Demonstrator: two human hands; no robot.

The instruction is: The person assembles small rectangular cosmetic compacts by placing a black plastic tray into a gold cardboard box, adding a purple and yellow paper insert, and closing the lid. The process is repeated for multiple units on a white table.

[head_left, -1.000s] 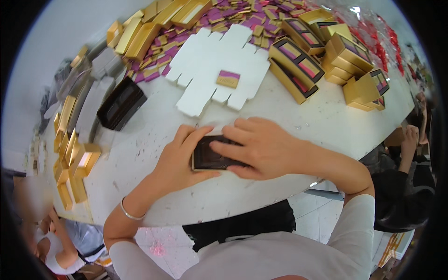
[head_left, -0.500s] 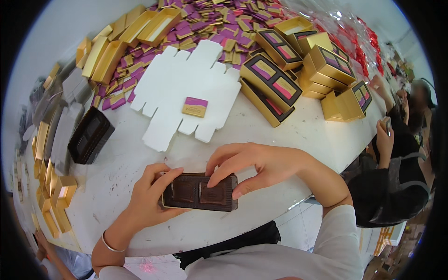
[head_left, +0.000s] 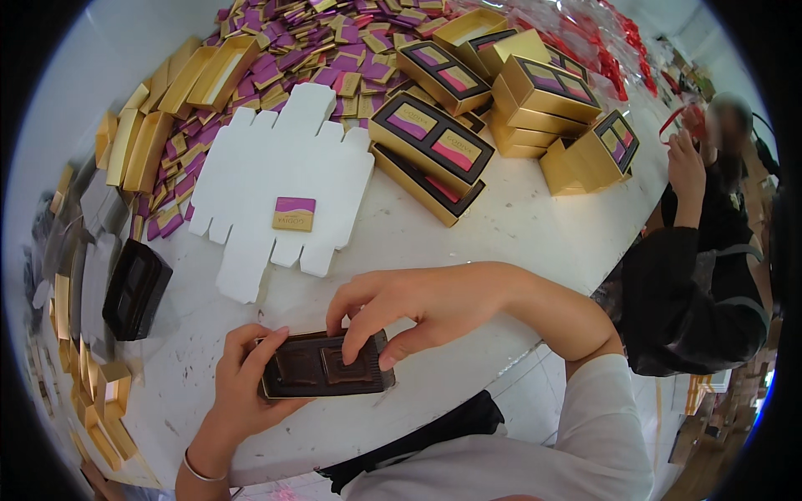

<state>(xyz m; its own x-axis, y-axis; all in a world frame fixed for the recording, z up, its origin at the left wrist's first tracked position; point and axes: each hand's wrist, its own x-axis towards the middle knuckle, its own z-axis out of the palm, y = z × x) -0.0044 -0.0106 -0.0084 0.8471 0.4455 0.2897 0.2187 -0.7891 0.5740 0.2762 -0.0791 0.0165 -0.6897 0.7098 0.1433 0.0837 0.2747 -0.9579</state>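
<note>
A dark brown plastic tray [head_left: 307, 372] with two square hollows lies close to the table's near edge, a thin gold edge showing along its border. My left hand [head_left: 242, 367] grips its left end, thumb and fingers on opposite sides. Over the right half is my right hand [head_left: 401, 313], with fingertips pressed into the right hollow and the thumb at the right end. Both hollows look unfilled. Beyond them, one small purple-and-gold wrapped piece [head_left: 294, 215] rests on a flat white die-cut card [head_left: 276, 159].
A second dark tray [head_left: 138, 290] stands tilted at left beside gold boxes [head_left: 104, 417]. Wrapped pieces [head_left: 276, 42] heap at the back. Filled gold boxes [head_left: 430, 142] stack at back right, near clear film with red ribbon [head_left: 585, 42]. Another person [head_left: 689, 275] sits at right.
The view has shifted, so most things sit further left. My right fingers still press in the right hollow, and more gold edge shows below the tray. The other person's raised hand has moved up.
</note>
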